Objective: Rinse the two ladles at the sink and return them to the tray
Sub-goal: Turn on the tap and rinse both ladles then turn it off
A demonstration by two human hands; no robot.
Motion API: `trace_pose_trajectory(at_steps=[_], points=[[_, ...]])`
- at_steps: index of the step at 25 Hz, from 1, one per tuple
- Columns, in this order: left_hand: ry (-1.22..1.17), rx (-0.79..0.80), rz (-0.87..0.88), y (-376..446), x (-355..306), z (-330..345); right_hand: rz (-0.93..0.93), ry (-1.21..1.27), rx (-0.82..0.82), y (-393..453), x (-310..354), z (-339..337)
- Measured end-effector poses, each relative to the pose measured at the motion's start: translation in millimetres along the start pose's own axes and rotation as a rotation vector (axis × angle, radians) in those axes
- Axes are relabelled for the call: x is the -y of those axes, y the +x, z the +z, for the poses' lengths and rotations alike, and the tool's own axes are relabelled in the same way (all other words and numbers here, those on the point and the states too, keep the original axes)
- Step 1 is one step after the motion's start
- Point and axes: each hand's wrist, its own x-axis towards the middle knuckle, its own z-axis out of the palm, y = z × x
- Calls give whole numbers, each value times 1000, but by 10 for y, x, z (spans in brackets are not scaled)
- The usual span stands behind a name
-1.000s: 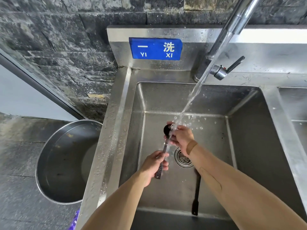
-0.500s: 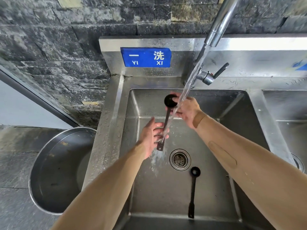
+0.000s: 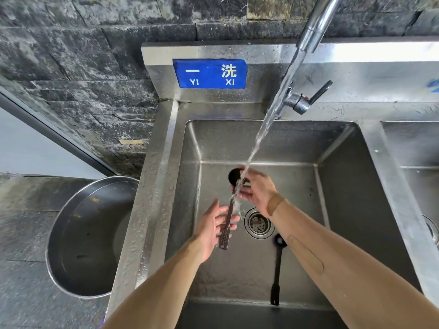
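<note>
A black ladle (image 3: 227, 218) is held over the steel sink (image 3: 339, 210) under the running water stream (image 3: 266, 129). My right hand (image 3: 257, 188) grips it just below its round bowl, which points away from me. My left hand (image 3: 215, 227) lies flat with straight fingers against the lower handle, palm turned toward it. The second black ladle (image 3: 276, 269) lies on the sink floor right of the drain, bowl toward the drain, handle toward me. The tray is not in view.
The faucet spout (image 3: 316, 24) reaches in from the top right, and its lever (image 3: 308, 98) sits on the back ledge. The drain strainer (image 3: 257, 224) is mid-sink. A large steel basin (image 3: 80, 238) stands on the floor at left. A second sink compartment (image 3: 418, 148) lies to the right.
The ladle and both hands dropped lower in the sink, back under the stream near the drain. The camera view shifted slightly.
</note>
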Motion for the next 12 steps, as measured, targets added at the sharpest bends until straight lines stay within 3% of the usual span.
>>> trace_pose_trajectory(at_steps=[9,12], points=[[-141,77,-211,-165,624,-204,315,110,21,3,-756,0],[-182,-34,-232,-214,662,-168,372,140,38,5,-858,30]])
